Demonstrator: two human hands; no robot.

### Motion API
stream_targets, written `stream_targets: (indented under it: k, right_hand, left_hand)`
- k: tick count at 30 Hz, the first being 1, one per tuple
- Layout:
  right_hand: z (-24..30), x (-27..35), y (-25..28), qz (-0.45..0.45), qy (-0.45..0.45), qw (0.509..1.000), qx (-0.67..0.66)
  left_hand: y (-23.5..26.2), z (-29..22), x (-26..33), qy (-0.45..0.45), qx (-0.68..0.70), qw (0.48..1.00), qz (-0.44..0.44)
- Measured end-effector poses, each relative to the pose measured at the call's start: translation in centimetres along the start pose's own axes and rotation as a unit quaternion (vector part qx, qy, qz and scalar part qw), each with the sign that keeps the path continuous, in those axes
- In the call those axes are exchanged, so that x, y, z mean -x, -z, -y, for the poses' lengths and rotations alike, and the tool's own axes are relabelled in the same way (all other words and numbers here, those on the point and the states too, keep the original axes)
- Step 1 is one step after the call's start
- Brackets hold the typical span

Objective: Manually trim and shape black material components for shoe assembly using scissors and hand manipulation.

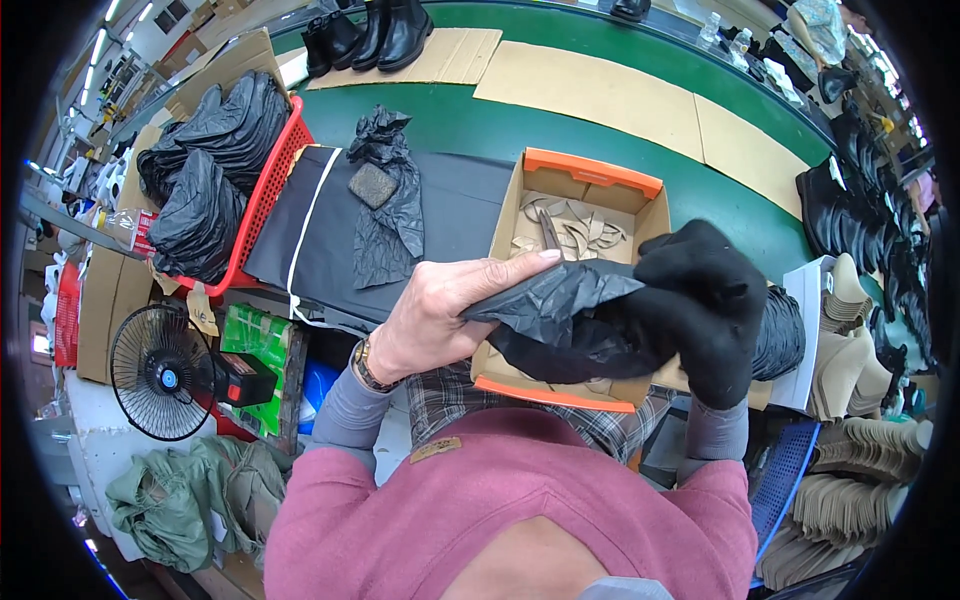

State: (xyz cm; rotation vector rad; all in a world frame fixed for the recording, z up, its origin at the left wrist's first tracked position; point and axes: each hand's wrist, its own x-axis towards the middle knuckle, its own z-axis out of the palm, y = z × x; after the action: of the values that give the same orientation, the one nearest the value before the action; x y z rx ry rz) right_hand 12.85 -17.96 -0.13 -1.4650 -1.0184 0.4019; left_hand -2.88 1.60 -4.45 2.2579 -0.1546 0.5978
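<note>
Crumpled black tissue paper is stretched between my two hands, above an open cardboard box with orange edges. My bare left hand grips its left end, thumb on top. My right hand, in a black glove, has its fingers curled at the right end. A soft black piece hangs beneath the paper; I cannot make out its kind. Inside the box lie beige curved strips and a dark pointed metal tool, partly hidden behind the paper and my left thumb.
Black paper sheets lie on the green table, with crumpled paper and a grey block on top. A red basket of black stuffing stands left, above a fan. Beige insoles are stacked right; black boots stand behind.
</note>
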Motion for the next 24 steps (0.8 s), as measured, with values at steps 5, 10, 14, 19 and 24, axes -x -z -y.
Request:
stream_targets:
  k: [5,10,14,19,24]
  right_hand:
    - [1.2,-1.1,-0.4,0.225,0.206,0.939,0.157]
    - [-1.3,-0.5,1.6,-0.078,0.132,0.979,-0.136]
    - [-3.7,-2.3,1.5,0.09,-0.075,0.964,-0.24]
    - [-2.8,-1.8,-1.7,0.139,-0.098,0.976,-0.139]
    - [-3.3,-2.0,-2.1,0.055,0.084,0.984,0.15]
  left_hand:
    - [-0.2,0.4,-0.3,-0.002,0.0,0.999,-0.034]
    - [-0.4,0.7,-0.1,-0.06,-0.029,0.995,-0.073]
    - [-1.0,0.5,-0.7,-0.213,-0.032,0.974,-0.073]
    - [-2.3,1.8,-0.6,-0.218,-0.054,0.963,-0.153]
    - [-1.9,0.6,-0.2,-0.049,0.181,0.979,-0.074]
